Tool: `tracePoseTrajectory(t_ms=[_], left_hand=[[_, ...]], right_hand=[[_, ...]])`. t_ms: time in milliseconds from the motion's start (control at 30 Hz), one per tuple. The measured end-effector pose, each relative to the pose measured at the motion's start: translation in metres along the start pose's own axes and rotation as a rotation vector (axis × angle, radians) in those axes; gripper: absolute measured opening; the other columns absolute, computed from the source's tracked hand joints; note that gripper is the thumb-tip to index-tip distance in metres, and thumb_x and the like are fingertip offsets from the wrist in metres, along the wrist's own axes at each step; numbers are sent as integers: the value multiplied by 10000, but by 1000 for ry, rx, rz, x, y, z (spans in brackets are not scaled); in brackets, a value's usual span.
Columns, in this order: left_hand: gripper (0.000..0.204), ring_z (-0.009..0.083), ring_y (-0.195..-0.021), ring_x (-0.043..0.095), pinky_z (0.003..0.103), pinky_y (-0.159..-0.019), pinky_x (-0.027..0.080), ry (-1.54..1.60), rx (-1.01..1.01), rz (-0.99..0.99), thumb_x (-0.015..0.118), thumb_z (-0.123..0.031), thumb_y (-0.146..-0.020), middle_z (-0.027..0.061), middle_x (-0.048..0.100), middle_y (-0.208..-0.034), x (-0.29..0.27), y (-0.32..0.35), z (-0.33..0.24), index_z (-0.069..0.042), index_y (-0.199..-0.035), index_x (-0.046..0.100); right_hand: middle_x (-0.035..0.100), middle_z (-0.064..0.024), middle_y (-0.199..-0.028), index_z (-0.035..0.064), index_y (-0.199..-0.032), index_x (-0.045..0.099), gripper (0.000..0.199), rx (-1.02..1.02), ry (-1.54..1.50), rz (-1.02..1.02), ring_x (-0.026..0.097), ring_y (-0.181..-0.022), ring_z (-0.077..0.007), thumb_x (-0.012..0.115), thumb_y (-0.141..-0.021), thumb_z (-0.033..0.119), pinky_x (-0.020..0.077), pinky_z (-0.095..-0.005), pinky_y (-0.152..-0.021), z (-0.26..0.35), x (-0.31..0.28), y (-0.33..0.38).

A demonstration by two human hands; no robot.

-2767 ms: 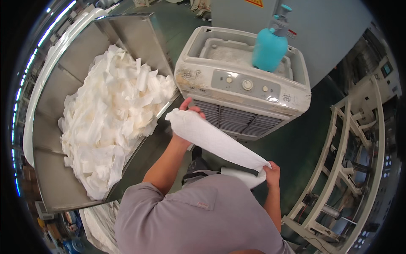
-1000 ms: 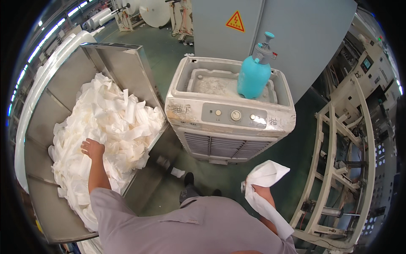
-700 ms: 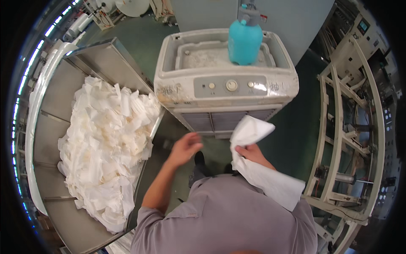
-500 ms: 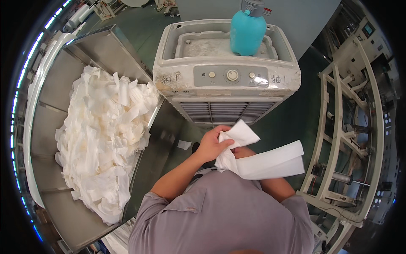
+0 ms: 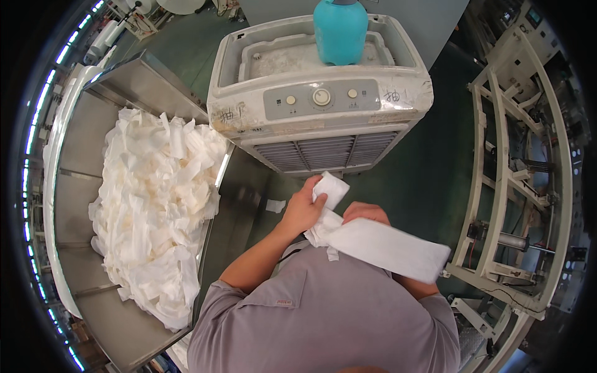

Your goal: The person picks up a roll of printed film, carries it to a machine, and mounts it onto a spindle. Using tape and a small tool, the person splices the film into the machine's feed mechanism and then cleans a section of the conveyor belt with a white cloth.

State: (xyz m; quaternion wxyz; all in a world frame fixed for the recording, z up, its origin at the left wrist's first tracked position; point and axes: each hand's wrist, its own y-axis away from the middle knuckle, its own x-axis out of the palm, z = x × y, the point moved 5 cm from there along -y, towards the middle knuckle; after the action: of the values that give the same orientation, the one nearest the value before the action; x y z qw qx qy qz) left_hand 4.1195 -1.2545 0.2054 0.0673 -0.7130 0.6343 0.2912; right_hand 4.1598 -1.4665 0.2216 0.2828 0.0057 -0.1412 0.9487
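Observation:
A white cloth piece (image 5: 379,242) is held in front of my chest, stretched toward the lower right. My left hand (image 5: 303,208) grips its upper folded end. My right hand (image 5: 365,212) sits just to the right of it, fingers closed on the same cloth, mostly covered by the fabric. Both hands are just below the front grille of a white air cooler (image 5: 323,112).
A metal bin (image 5: 81,137) on my left holds a heap of white cloth pieces (image 5: 155,205). A teal pump bottle (image 5: 339,30) stands on the cooler's top. A pale metal frame rack (image 5: 504,186) runs along the right. The floor is dark green.
My left hand left the heap in the bin and came to the cloth that my right hand carried. Both hands now hold it closer to my chest, and the cloth is more folded.

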Motion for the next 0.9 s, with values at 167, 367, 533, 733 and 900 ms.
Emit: tracePoseTrajectory(t_ms=[167, 367, 533, 733, 900], left_hand=[[712, 403, -1039, 669, 480, -909, 537, -354, 439, -199, 740, -419, -986, 227, 639, -1275, -12, 16, -29, -23, -1523, 491], [498, 169, -1186, 656, 360, -1044, 543, 770, 128, 637, 744, -148, -1030, 69, 691, -1265, 29, 27, -35, -31, -1469, 539], [301, 122, -1087, 673, 311, -987, 551, 904, -52, 456, 742, -100, -1026, 45, 720, -1190, 49, 28, -20, -23, -1290, 621], [118, 90, -928, 668, 279, -893, 541, 859, -96, 238, 771, -63, -996, 20, 755, -1008, 41, 8, -7, -14, -1088, 715], [142, 84, -872, 653, 278, -828, 541, 848, -39, 296, 740, -134, -1033, 16, 753, -966, 61, 2, -12, 7, -1012, 738]], right_hand=[[714, -145, -1022, -27, -1042, 721, 219, -140, -158, -327, 666, -929, -223, 805, -900, 117, 531, -323, -810, -17, -20, 6], [701, -78, -1021, 50, -1054, 677, 115, 286, -393, -604, 665, -909, -160, 676, -1043, 165, 558, -333, -819, -47, -25, 13], [716, -68, -1152, 57, -1253, 669, 275, 535, -534, -761, 688, -1041, -188, 605, -1102, 278, 568, -373, -938, -73, -13, 16], [728, -108, -1251, 15, -1370, 628, 550, 575, -714, -657, 704, -1098, -216, 445, -1150, 484, 564, -396, -979, -61, -8, 20], [767, -68, -1102, -9, -1298, 679, 333, 460, -558, -720, 719, -899, -128, 641, -1100, 257, 590, -296, -816, -32, -6, 27]])
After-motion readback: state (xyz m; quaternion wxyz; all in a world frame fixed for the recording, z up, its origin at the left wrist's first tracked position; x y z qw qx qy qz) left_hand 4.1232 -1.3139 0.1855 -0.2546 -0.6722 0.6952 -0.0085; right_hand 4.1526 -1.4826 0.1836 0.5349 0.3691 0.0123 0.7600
